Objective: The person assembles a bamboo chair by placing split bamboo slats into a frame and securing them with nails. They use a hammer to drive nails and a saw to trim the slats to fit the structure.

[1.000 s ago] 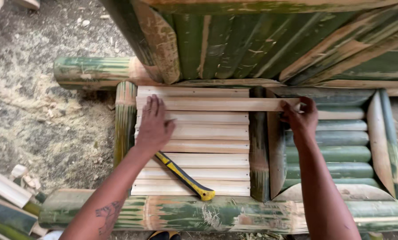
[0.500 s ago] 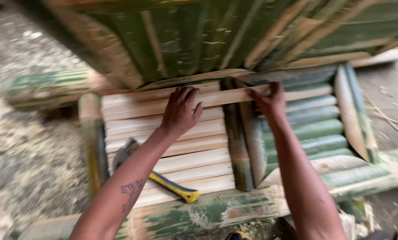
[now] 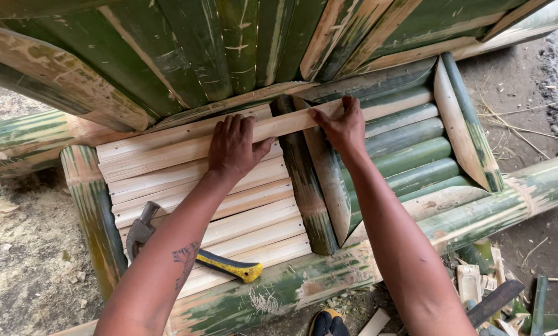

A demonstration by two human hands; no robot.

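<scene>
Bamboo slat (image 3: 185, 149), one, lies pressed under two flat, unclenched hands, left (image 3: 234, 148) and right (image 3: 343, 126), one hammer (image 3: 192, 249) beside, dirt ground (image 3: 23, 274) below.

No packages, labels, signs or screens anywhere in view.
</scene>
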